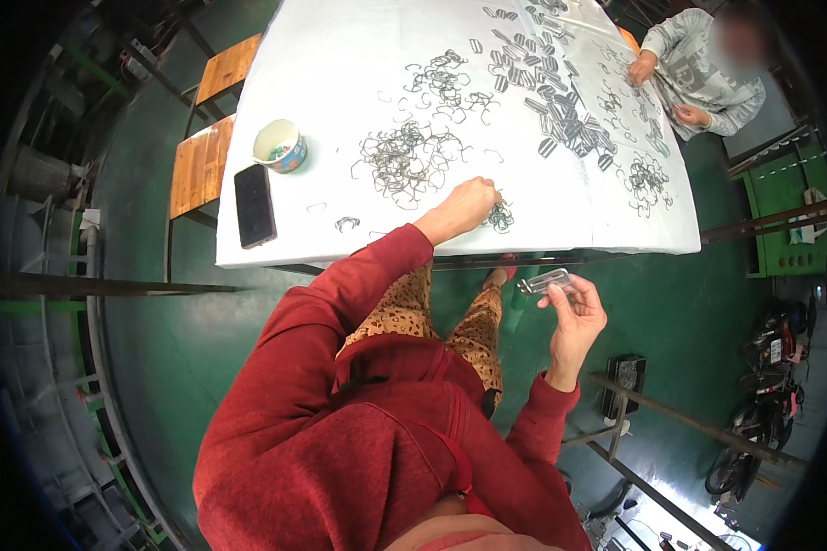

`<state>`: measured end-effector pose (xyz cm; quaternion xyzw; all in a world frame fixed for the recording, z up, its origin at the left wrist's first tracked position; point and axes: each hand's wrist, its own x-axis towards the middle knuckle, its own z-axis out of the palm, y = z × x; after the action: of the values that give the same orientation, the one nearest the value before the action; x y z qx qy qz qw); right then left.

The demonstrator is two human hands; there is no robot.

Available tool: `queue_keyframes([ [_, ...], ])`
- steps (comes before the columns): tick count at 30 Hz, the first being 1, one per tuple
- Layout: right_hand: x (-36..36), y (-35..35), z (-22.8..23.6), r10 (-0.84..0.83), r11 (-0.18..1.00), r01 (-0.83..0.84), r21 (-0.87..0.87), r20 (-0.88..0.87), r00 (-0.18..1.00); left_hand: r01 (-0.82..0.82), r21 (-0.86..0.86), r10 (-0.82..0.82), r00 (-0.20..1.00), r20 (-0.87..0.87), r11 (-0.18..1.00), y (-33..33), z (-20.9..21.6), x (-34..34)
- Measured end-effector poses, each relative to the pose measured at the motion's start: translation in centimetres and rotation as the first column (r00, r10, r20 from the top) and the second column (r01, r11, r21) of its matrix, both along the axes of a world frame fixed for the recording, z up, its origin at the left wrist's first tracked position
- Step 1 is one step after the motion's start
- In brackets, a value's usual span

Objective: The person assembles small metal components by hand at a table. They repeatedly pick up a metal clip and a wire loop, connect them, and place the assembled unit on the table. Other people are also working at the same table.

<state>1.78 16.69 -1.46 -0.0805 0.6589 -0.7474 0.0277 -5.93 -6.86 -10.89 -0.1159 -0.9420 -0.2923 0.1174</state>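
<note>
My right hand (574, 317) is raised off the near table edge, fingers and thumb pinched on a small flat grey piece (549, 281) that looks translucent, with a bit of metal at its left end. My left hand (469, 207) rests on the table with fingers closed at a small heap of bent wire pieces (500, 219). Whatever its fingertips pinch is hidden. Just beyond that hand lies a larger pile of bent wire hooks (409, 163), and behind it another wire pile (441, 81). Striped grey flat pieces (565, 119) lie scattered to the right.
A patterned bowl (291, 158) with small bits inside and a black phone (255, 207) are on the left of the white-covered table (340, 55). Wooden stools (202, 165) stand beyond that edge. Across the table a person (708, 78) handles pieces beside another wire pile (646, 182).
</note>
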Motion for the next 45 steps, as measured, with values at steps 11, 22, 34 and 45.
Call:
queue_keyframes([
  [11, -0.7, 0.6, -0.9, 0.01, 0.995, -0.003, -0.096, 0.07, 0.998, -0.578, -0.012, 0.573, 0.811, -0.113, 0.816, -15.5, -0.9, -7.7],
  [22, -1.2, 0.8, -1.1, -0.019, 0.997, 0.023, -0.07, 0.06, 0.998, -0.325, 0.056, 0.324, 0.946, 0.027, 0.944, -12.9, 2.1, -8.4],
  [34, -1.3, 0.1, -1.2, -0.088, 0.991, 0.097, -0.097, 0.093, 0.992, -0.147, 0.929, -0.438, 0.849, 0.294, 0.339, 5.6, 8.3, 4.3],
  [45, 0.1, -0.2, -1.1, -0.149, 0.982, 0.145, 0.125, 0.024, 0.989, 0.074, 0.792, -0.292, 0.947, 0.134, 0.606, 8.2, 7.6, 6.2],
])
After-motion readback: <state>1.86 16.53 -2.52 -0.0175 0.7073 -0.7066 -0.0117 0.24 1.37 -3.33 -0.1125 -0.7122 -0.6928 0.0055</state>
